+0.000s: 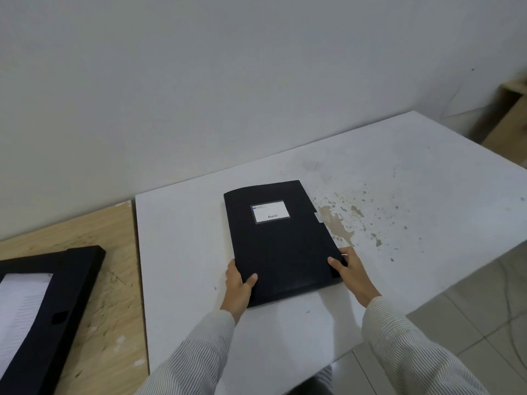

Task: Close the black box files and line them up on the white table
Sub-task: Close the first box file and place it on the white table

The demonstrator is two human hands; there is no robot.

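Observation:
A closed black box file [281, 240] with a white label on its lid lies flat in the middle of the white table [182, 238]. My left hand [238, 283] grips its near left corner, thumb on the lid. At the near right corner my right hand [350, 270] holds the file's edge, thumb on top. A second black box file [71, 295] lies open at the far left on the wooden surface, with white paper [20, 306] showing inside it.
The wooden board [114, 280] butts against the white table's left edge. A grey wall stands right behind both. The table's right part is stained with brown patches [339, 223]. Tiled floor [470, 306] and a wooden piece [510, 115] lie to the right.

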